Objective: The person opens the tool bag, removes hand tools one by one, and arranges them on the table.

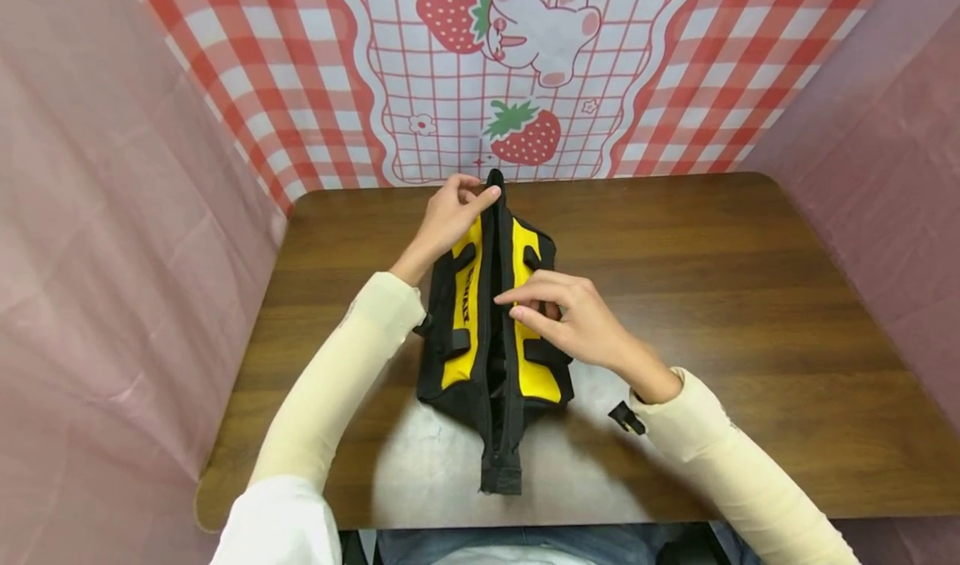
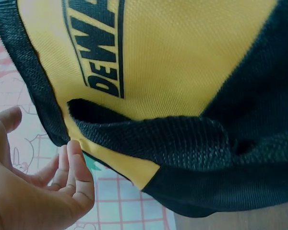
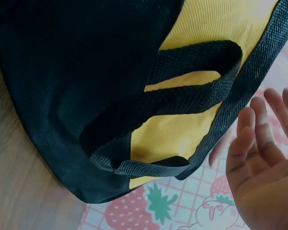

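A black and yellow tool bag (image 1: 465, 307) with DEWALT lettering stands on the table, its long zipper opening running away from me. Through the narrow slit, the dark inside shows. At the bag's far end is my left hand (image 1: 452, 215), thumb tip against the black end of the zipper band. The left wrist view shows the left fingers (image 2: 79, 167) bent loosely at the bag's top edge, thumb apart from them. My right hand (image 1: 573, 315) hovers over the right side of the opening, index finger and thumb extended. In the right wrist view, the right fingers (image 3: 266, 129) are relaxed beside the zipper band.
Webbing handle loops (image 3: 182, 100) stick out from the bag's sides. Beneath the bag is a brown wooden table (image 1: 712, 298) with a pale bright patch at its front. A checked strawberry cloth (image 1: 300, 73) hangs behind, and pink curtains (image 1: 112, 215) flank both sides.
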The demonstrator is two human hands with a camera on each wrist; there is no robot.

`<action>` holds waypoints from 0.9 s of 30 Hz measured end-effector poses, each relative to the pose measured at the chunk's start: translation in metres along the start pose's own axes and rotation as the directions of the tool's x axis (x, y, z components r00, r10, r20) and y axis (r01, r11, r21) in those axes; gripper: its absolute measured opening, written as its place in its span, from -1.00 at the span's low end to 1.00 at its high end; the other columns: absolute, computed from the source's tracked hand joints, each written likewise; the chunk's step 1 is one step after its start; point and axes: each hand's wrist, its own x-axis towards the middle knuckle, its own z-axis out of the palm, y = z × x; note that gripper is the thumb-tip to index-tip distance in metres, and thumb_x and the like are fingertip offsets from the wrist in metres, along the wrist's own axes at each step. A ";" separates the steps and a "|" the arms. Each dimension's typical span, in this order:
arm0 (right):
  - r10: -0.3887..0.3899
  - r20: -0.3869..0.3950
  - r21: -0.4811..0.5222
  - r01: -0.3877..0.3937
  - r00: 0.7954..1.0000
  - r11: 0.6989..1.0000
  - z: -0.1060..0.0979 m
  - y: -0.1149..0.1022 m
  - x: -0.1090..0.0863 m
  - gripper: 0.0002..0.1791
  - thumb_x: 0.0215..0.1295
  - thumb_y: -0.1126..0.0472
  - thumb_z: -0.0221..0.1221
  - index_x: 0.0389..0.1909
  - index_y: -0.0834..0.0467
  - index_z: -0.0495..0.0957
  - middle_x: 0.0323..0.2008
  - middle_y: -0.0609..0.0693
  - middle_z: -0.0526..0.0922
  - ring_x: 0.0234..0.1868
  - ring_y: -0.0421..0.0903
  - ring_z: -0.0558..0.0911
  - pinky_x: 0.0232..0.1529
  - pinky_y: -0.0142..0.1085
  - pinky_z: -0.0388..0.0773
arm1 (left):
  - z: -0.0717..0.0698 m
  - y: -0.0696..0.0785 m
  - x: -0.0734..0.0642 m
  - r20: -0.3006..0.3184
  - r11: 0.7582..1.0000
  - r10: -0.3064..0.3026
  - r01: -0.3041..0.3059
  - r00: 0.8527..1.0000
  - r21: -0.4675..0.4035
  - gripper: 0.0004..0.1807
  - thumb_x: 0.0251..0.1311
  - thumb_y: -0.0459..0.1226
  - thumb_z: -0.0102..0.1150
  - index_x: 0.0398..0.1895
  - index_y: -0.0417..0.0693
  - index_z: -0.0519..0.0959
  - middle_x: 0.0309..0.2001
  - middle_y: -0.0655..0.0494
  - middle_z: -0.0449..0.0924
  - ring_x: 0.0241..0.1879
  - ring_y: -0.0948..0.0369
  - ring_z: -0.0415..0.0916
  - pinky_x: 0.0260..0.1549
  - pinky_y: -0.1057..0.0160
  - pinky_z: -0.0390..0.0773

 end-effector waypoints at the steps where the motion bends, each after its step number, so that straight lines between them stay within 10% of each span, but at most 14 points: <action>1: -0.005 0.018 -0.003 0.005 1.000 1.000 0.001 -0.001 0.000 -0.70 0.38 0.22 0.28 0.07 -0.09 0.73 -0.32 -0.28 0.59 -0.53 -0.28 0.41 -0.49 -0.37 0.40 | 0.002 0.000 0.001 -0.002 1.000 -0.010 0.010 1.000 0.002 -0.30 0.36 0.22 0.09 0.35 -0.03 0.37 -0.13 0.01 0.52 -0.28 0.12 0.46 -0.31 0.22 0.44; 12: -0.050 0.063 -0.059 0.053 0.997 0.997 0.007 -0.003 -0.001 -0.70 0.34 0.13 0.33 0.08 -0.06 0.73 -0.23 -0.22 0.63 -0.42 -0.14 0.53 -0.39 -0.15 0.50 | 0.007 -0.006 0.008 -0.035 0.998 -0.050 0.051 0.998 0.027 -0.35 0.37 0.18 0.12 0.33 -0.03 0.40 -0.16 -0.04 0.50 -0.32 0.13 0.42 -0.32 0.25 0.39; 27: -0.027 0.000 -0.070 0.027 1.000 0.997 0.006 -0.001 -0.005 -0.78 0.28 0.16 0.38 -0.07 -0.04 0.72 -0.32 -0.24 0.64 -0.42 -0.31 0.51 -0.51 -0.34 0.45 | 0.004 -0.003 0.009 -0.072 0.999 0.003 0.001 0.997 0.050 -0.60 0.40 0.02 0.17 0.07 -0.05 0.48 -0.23 0.07 0.52 -0.31 0.16 0.46 -0.32 0.29 0.42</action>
